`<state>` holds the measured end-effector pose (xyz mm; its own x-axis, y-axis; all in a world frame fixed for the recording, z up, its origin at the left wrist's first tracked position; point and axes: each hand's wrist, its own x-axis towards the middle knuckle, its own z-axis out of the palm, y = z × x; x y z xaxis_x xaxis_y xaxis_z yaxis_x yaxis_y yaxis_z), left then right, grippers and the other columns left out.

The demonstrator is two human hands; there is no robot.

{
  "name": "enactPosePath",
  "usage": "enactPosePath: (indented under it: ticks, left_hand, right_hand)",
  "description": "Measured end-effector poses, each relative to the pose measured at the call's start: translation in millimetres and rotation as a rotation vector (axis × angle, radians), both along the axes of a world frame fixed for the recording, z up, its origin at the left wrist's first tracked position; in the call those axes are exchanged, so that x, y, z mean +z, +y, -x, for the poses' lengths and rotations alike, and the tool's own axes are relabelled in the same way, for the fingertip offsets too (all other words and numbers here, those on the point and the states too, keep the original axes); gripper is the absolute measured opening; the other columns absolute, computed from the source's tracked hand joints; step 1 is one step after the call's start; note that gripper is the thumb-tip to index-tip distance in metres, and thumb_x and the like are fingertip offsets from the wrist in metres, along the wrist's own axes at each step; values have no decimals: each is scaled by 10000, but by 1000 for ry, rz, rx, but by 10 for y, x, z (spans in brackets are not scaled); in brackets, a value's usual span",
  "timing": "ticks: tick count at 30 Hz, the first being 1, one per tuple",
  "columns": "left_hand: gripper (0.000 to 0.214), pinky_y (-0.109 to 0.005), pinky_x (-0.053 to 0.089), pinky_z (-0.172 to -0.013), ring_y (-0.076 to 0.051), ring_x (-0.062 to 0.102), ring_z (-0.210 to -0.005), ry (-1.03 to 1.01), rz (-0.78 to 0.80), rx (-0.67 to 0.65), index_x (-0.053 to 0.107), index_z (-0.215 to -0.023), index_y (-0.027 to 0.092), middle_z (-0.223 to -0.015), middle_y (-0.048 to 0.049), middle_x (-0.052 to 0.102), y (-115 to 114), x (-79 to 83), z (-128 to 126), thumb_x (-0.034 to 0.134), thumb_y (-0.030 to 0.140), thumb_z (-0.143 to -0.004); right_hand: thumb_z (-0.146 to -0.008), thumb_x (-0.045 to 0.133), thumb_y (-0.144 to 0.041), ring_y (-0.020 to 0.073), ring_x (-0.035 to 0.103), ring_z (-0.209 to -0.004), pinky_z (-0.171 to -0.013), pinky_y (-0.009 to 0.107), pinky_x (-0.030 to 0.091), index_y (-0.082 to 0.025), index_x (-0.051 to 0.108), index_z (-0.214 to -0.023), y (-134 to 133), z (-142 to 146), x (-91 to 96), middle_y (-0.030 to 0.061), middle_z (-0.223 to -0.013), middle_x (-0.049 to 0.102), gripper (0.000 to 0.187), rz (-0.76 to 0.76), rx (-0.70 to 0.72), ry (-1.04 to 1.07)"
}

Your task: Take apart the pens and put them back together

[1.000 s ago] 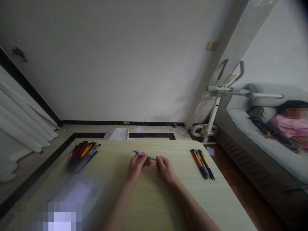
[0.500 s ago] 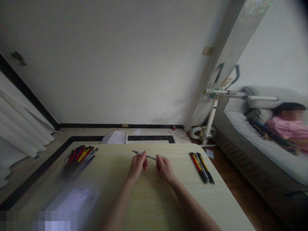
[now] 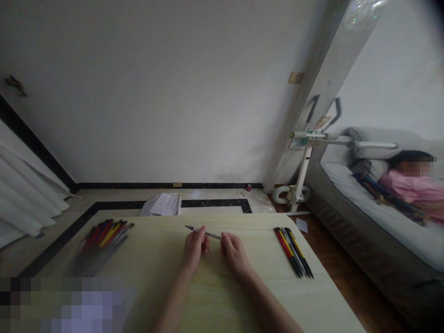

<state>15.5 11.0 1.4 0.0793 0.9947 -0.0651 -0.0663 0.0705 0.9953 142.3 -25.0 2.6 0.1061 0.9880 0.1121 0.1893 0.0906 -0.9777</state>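
2 grips share 1 pen, and I log the hold as follows. The left grip (image 3: 193, 249) pinches the barrel, thumb uppermost, with the dark end of the pen (image 3: 212, 235) projecting past it to the left. The right grip (image 3: 236, 254) pinches the opposite end. The pen sits crosswise over the middle of the surface (image 3: 267, 291); I judge that 2 holding points keep it steady, with each end under separate control.

Near the right edge, a row of pens (image 3: 293, 252) lies side by side, roughly parallel; I count about 4. The parallel layout presumably stops them from crossing. At the left, a bundle of pens (image 3: 108, 232) lies loosely fanned, well apart from the row, so I take the 2 groups to be separate on purpose.

Visibility limits: the right grip covers the right tip of the pen, and the left thumb covers part of the barrel. I cannot confirm the clearance beneath. The lower ends of the bundle dissolve into blur, preventing a count. Coarse blocks (image 3: 69, 312) mask the lower-left corner; I cannot identify what lies behind them. The frame cuts off both forearms (image 3: 178, 286).
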Motion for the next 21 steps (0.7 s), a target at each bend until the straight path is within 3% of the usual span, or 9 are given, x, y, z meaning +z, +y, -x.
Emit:
enactPosePath:
  ticks: [14,21]
  left_hand:
    - [389,-212,291,-385,-86,409,-343,-113,6,-44,366,-489,177,-406,25,459,-31,-40,15,443,454,-751]
    - [469,-210,258,-359,-80,376,-317,13,-2,-62,388,-434,169,-363,25,414,-61,-18,-22,397,508,-758]
  right_hand:
    - [-834,289,-517,91,373,-438,-459,207,294,-167,420,-491,-4,-23,-12,-26,-440,391,507,0,-6,-26]
    - [-826,315,-513,88,351,-423,-447,209,286,-170,408,-504,10,-2,-57,-35,-431,375,480,10,-1,-9]
